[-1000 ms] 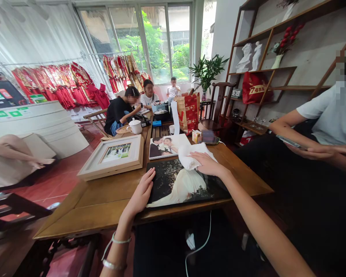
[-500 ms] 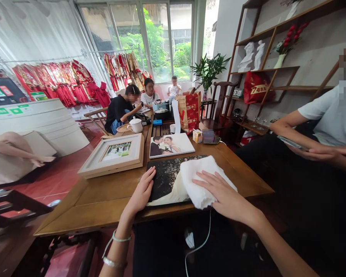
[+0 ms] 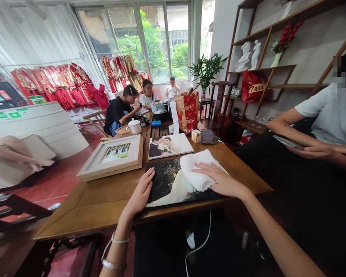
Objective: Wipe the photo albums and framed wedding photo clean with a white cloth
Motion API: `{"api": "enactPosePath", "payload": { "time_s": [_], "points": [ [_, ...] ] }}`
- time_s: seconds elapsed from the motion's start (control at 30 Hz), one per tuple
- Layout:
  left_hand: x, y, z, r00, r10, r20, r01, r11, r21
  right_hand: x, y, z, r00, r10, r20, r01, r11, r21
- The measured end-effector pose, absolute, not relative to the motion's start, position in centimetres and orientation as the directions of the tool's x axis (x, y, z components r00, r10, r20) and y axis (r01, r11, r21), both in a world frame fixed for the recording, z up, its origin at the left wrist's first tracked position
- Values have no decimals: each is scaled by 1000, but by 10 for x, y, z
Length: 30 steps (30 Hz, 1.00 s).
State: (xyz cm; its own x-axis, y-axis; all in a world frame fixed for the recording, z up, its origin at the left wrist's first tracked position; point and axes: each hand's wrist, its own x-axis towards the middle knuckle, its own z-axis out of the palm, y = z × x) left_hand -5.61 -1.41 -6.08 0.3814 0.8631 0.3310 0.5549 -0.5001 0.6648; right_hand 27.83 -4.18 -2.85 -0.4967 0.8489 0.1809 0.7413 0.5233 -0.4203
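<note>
Resting the left grip (image 3: 142, 191) at the left edge of a black print (image 3: 164, 179), spreading it open with the fingers stretched over that edge. Laying the right grip (image 3: 222, 180) open on top of a folded white towel (image 3: 200, 161), extending the fingers across the cloth and hiding the thumb from view. Covering the upper right part of the print with that towel, showing elsewhere a dark speckled ground and a pale dress trailing toward the lower left corner. Having this print flat on the desk (image 3: 109, 196), along the near edge, between the two grips. Wearing a silvery bangle (image 3: 113, 264) and a thin pale band (image 3: 121, 240) on the left wrist.

Facing a couple photo (image 3: 170, 147) lying just behind the print, apart from both grips. Having a frame (image 3: 93, 159) face up to the left of it, beyond the left grip. Seeing farther back on the desk a lidded white cup (image 3: 134, 126), a blue box (image 3: 156, 123), a paper strip (image 3: 174, 119), a tall red-and-brown bag (image 3: 187, 111) and, nearer on the right, a small carton (image 3: 195, 136).

Sitting near a person (image 3: 320, 119) on the right, seeing a phone (image 3: 288, 142) in that person's hand. Looking toward other people (image 3: 118, 115) around the far end, a plant (image 3: 207, 73) near a chair (image 3: 216, 109), and red garments (image 3: 52, 84) on the left.
</note>
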Motion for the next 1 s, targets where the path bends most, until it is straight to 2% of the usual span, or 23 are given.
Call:
{"api": "enactPosePath", "payload": {
  "time_s": [0.47, 0.67, 1.0],
  "points": [
    [-57, -13, -63, 375, 863, 339, 543, -501, 674, 275, 22, -31, -436, 872, 223, 805, 489, -338],
    [-56, -15, -61, 368, 863, 345, 545, -501, 673, 269, -8, -26, -395, 898, 195, 835, 440, -330],
    [-55, -14, -60, 353, 873, 336, 553, -484, 678, 272, -97, -29, -437, 880, 185, 811, 474, -343]
  ]
}}
